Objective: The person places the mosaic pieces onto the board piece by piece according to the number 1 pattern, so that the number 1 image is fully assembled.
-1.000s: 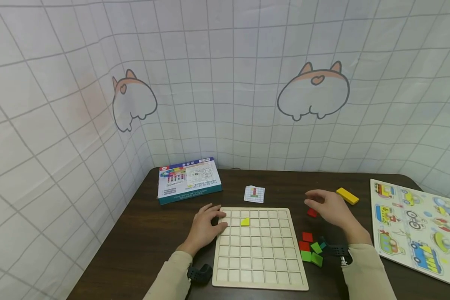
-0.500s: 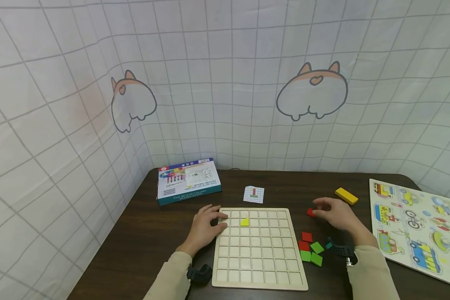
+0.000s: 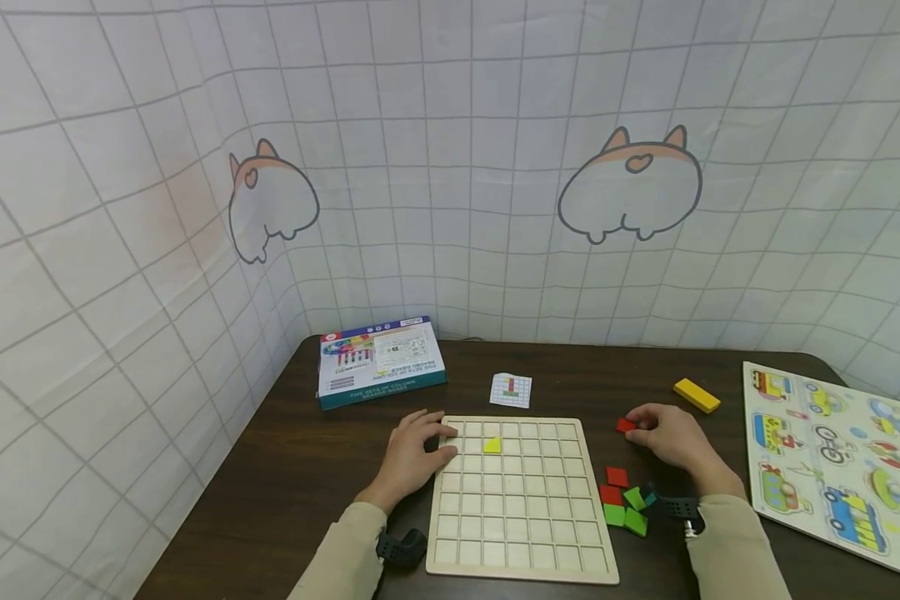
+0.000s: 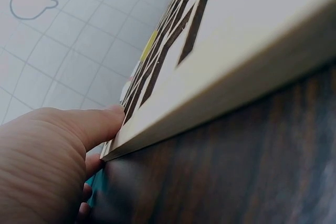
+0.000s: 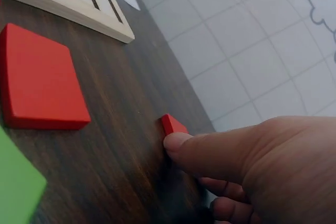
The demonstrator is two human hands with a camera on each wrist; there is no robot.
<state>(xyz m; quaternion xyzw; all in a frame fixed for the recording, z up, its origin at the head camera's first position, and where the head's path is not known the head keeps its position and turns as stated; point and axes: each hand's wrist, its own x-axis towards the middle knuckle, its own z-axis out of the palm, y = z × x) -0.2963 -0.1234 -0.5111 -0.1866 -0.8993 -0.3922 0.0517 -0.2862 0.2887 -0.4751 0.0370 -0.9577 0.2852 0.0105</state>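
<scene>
My left hand (image 3: 408, 458) rests at the upper left edge of a pale wooden grid board (image 3: 521, 577). In the left wrist view its thumb (image 4: 102, 124) lies on the board's rim, the other fingers beside the corner. One yellow piece (image 3: 492, 446) sits in a cell near the board's top. To the right of the board, my right hand (image 3: 673, 435) pinches a small red tile (image 3: 626, 425) at the tabletop. The right wrist view shows the thumb against this red tile (image 5: 174, 125), the opposing fingertip hidden.
Loose red tiles (image 3: 617, 477) and green tiles (image 3: 635, 522) lie by the board's right edge. A yellow block (image 3: 696, 396) is behind my right hand. A picture board (image 3: 832, 467) stands far right. Behind are a gridded paper with a pattern (image 3: 521, 392) and a flat box (image 3: 381, 360).
From hovering above the red tile, my right hand has come down, and its fingers now pinch it. The left hand has stayed on the board's edge.
</scene>
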